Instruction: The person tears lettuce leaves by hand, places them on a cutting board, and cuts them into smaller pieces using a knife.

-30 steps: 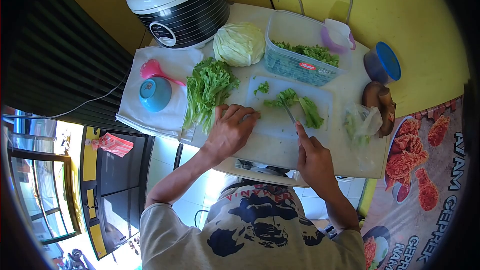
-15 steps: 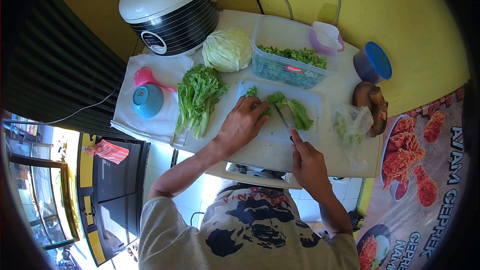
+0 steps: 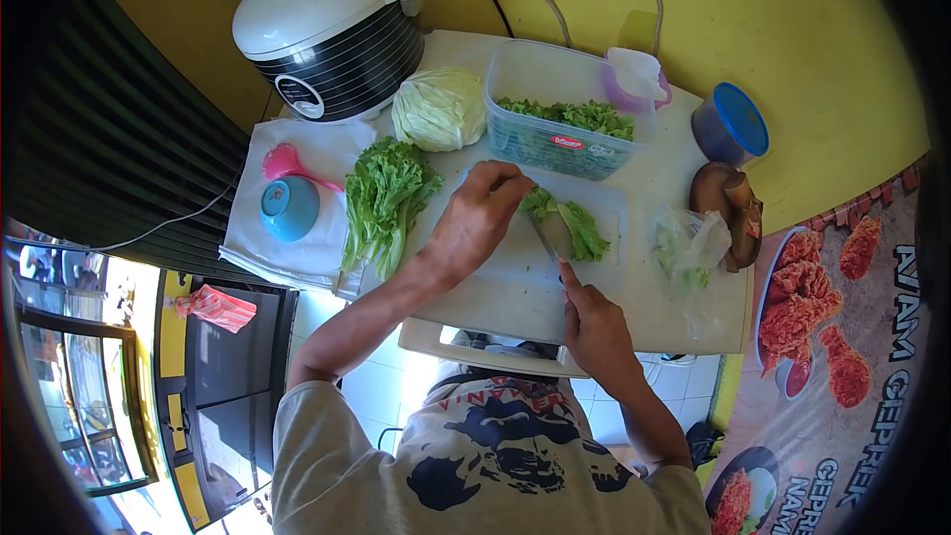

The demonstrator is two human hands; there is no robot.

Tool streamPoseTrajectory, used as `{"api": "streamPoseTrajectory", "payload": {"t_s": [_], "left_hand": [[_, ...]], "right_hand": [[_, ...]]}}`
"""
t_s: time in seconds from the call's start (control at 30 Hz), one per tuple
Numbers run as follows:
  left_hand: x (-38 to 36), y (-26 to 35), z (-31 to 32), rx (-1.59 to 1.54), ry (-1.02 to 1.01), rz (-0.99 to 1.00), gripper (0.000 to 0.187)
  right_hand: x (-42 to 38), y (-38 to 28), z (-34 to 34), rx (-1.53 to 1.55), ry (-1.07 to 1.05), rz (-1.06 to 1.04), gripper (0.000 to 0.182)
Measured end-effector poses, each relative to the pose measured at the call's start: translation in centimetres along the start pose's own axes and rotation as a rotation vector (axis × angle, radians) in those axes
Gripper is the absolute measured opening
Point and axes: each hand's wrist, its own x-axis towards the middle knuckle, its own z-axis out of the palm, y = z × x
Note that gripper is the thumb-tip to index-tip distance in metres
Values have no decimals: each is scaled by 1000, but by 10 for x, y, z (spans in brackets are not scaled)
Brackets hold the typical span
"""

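Observation:
My right hand (image 3: 595,325) is closed round the handle of a knife (image 3: 546,242), whose blade points up and left over the white cutting board (image 3: 535,279). Pieces of green lettuce (image 3: 582,230) lie on the board beside the blade. My left hand (image 3: 482,215) is over the board's left part, fingers bent and drawn together; what they hold, if anything, is hidden. Left of it lies a leafy lettuce bunch (image 3: 386,193). A clear container (image 3: 555,144) with cut lettuce stands behind the board.
A pale cabbage (image 3: 440,109) and a rice cooker (image 3: 332,35) stand at the back left. A blue bowl (image 3: 289,208) and pink ladle (image 3: 285,162) rest on white cloth. At right are a plastic bag (image 3: 691,253), a blue-lidded tub (image 3: 730,125) and a brown object (image 3: 728,208).
My left hand has lifted and its fingers have drawn together; the small lettuce piece by its fingertips no longer shows. The knife has shifted slightly left in the view.

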Motion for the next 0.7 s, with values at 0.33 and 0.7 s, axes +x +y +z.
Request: {"api": "streamPoseTrajectory", "payload": {"t_s": [0.33, 0.7], "left_hand": [[103, -19, -24, 64, -9, -16, 27], [41, -9, -47, -118, -200, -271, 26]], "right_hand": [[-7, 4, 7, -93, 20, -57, 74], [-13, 2, 7, -98, 19, -38, 72]]}}
